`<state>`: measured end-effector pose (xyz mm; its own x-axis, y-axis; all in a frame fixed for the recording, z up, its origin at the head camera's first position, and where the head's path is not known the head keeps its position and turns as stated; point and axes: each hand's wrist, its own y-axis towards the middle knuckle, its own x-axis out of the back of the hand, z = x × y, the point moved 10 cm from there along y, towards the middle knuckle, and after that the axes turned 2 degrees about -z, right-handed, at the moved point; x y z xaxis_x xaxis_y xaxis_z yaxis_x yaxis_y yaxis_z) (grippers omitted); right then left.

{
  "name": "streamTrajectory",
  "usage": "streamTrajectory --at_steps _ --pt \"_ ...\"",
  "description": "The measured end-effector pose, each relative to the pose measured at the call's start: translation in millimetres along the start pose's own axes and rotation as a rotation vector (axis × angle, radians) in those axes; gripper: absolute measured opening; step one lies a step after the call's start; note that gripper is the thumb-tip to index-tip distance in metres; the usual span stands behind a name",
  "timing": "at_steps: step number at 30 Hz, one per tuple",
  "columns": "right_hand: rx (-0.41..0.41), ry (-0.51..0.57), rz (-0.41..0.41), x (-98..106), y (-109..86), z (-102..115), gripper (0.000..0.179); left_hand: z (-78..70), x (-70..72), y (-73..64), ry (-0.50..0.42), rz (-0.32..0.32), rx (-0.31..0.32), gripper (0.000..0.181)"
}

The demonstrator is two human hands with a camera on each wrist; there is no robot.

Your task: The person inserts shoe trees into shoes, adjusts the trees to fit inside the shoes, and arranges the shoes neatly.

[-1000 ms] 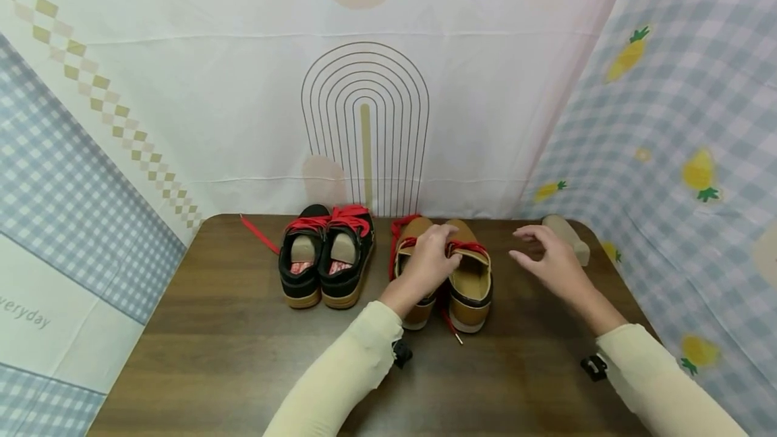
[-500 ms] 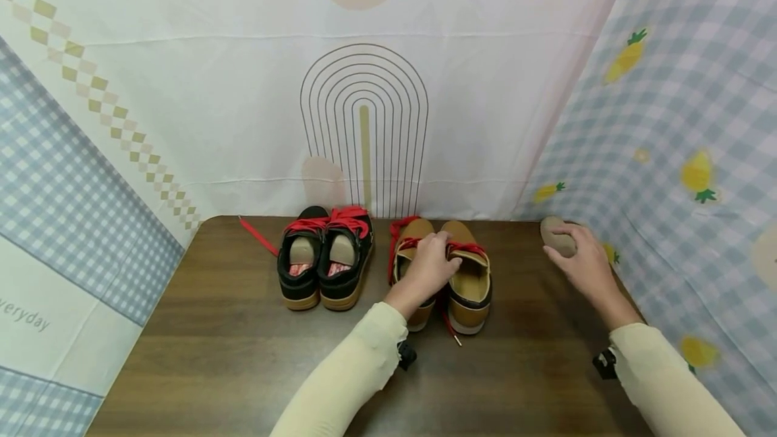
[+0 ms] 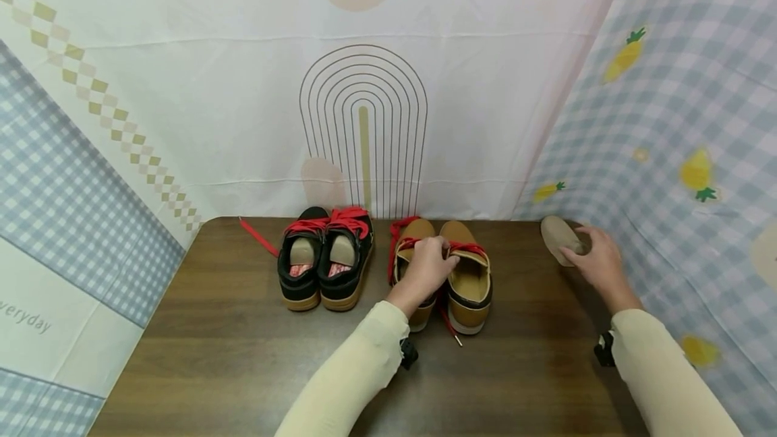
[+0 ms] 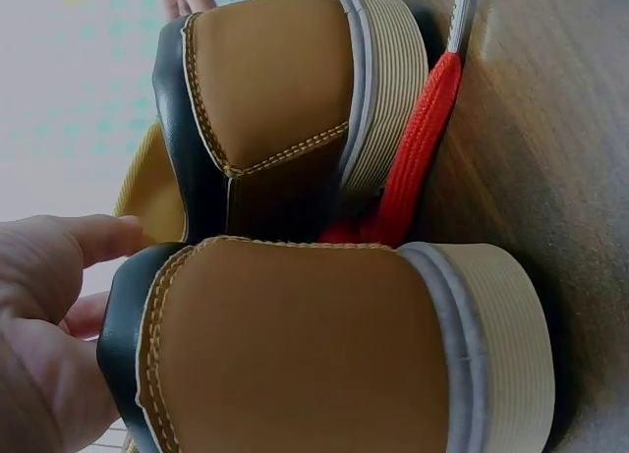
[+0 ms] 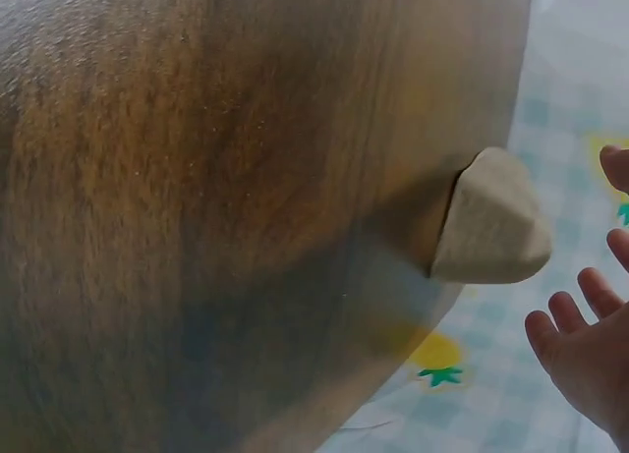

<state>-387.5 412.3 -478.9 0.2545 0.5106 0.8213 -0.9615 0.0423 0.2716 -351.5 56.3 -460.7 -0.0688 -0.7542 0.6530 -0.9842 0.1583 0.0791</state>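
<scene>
A pair of tan shoes with red laces stands mid-table. My left hand (image 3: 423,270) reaches over the left shoe (image 4: 295,345), its thumb and fingertips pinching the raised tongue (image 3: 475,255) of the right shoe (image 3: 469,317). That right shoe's inside shows bare. In the left wrist view the heels face me, and a red lace (image 4: 418,143) trails between them. At the far right corner lies a beige shoe insert (image 3: 556,237), rounded at its far end. My right hand (image 3: 602,267) is around its near end, fingers spread; the right wrist view shows fingers (image 5: 565,311) apart from the insert.
Left of the tan pair stand black shoes (image 3: 328,288) with red laces, a beige insert (image 3: 342,249) in each. One loose lace (image 3: 260,237) stretches left. Cloth (image 3: 485,120) hangs behind the wooden table (image 3: 243,356), and checked cloth (image 3: 668,221) hangs along its right side.
My right hand has moved right, from beside the tan shoes to the beige insert in the corner. The left hand has stayed at the tan shoes.
</scene>
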Motion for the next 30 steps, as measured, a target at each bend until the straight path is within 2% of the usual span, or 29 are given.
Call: streamTrajectory --at_steps 11,19,24,30 --pt "-0.127 0.036 0.070 -14 0.4 -31 0.069 1.4 1.3 -0.3 -0.002 -0.039 -0.010 0.020" --pt "-0.228 0.065 0.093 -22 -3.4 -44 0.072 2.7 0.9 0.4 -0.011 -0.058 -0.059 0.019" --pt "-0.246 0.085 0.093 -27 -1.9 -45 0.070 1.5 3.0 1.1 0.005 -0.092 -0.088 0.016" --pt "-0.249 0.053 0.064 -27 -1.4 -47 0.063 2.5 1.5 1.5 -0.003 -0.108 -0.090 0.015"
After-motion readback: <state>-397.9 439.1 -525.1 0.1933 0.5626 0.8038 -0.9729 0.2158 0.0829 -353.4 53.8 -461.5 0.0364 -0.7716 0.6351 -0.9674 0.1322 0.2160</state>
